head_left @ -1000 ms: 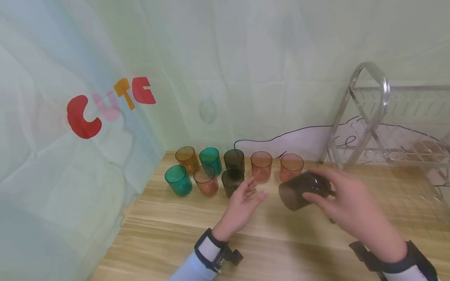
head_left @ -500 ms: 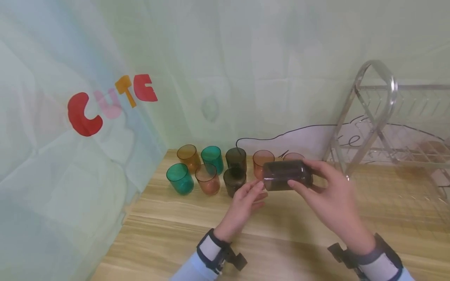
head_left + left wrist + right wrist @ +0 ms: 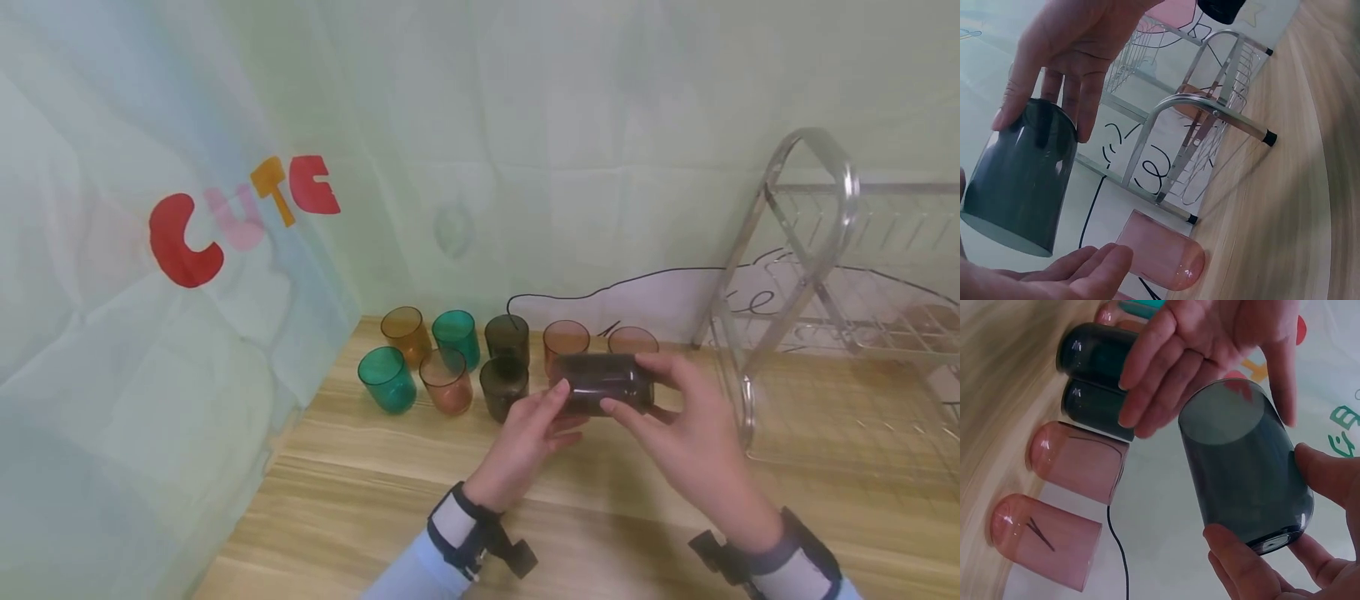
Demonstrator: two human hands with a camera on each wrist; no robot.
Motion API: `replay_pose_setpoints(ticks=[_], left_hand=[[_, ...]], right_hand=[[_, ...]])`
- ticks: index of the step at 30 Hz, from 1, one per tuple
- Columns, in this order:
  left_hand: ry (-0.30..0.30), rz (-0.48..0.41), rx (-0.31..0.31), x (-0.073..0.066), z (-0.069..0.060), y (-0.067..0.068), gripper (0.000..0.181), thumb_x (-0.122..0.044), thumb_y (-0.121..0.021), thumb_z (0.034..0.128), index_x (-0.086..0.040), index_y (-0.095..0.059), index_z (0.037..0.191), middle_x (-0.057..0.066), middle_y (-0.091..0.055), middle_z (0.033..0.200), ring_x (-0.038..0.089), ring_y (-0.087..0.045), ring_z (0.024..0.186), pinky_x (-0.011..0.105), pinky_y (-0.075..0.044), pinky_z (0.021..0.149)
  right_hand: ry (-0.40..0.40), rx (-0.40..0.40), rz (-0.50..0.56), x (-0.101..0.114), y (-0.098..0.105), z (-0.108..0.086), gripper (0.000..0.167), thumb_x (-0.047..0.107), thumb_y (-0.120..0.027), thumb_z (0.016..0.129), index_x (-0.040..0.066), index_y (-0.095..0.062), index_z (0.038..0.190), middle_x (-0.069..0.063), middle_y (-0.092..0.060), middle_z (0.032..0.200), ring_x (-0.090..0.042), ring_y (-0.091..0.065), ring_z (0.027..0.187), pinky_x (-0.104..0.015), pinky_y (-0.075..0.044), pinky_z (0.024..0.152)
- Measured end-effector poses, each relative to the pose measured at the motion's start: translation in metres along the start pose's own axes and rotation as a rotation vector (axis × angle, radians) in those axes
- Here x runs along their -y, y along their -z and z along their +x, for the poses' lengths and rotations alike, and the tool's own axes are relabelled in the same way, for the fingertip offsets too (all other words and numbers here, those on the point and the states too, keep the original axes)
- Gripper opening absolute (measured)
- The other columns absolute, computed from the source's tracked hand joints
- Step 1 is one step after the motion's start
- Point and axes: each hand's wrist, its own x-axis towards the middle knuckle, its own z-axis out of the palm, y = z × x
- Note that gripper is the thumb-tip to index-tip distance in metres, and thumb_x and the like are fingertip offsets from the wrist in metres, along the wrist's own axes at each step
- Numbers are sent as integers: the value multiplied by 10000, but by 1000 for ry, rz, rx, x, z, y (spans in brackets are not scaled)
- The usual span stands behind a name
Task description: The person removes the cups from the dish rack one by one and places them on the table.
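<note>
A dark grey glass [image 3: 596,385] is held sideways above the table, its mouth toward the left hand. My right hand [image 3: 693,442] grips it near the base, thumb on one side and fingers on the other. My left hand [image 3: 521,442] is at the glass's mouth with fingers extended. In the right wrist view, the left fingers [image 3: 1169,381] and thumb lie around the rim, not curled on it; whether they touch is hard to tell. Behind the hands stand a front teal glass [image 3: 386,379], a front pink glass [image 3: 446,383] and a front dark glass [image 3: 504,390].
The back row, along the curtain [image 3: 562,208], holds an amber glass [image 3: 406,335], a teal glass [image 3: 457,337], a dark glass [image 3: 507,336] and pink glasses [image 3: 566,337]. A metal wire rack [image 3: 847,208] stands on the wooden table [image 3: 352,492] at right.
My right hand has brought the dark glass leftward and turned it level. The left hand has moved slightly right, so its thumb now overlaps the glass's mouth end.
</note>
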Motion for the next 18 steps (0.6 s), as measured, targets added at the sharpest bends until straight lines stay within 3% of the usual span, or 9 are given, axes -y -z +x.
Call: replay_pose_setpoints(ticks=[9, 18], left_hand=[[6, -37, -106, -4, 1, -3, 542, -479, -583, 877, -13, -576, 1153, 109, -643, 1156, 222, -623, 1101, 415, -473, 984], [-32, -22, -156, -7, 2, -3, 500, -413, -659, 845, -72, -581, 1203, 97, -645, 1156, 209, -635, 1073, 387, -505, 942]], right_hand=[[1, -3, -2, -2, -3, -5, 600, 316, -830, 673, 149, -559, 1181, 44, -576, 1192, -154, -592, 1079, -208, -564, 685], [6, 54, -29, -10, -1, -7, 605, 335, -836, 662, 180, -517, 1152, 46, -570, 1190, -198, -632, 1047, -293, -555, 800]])
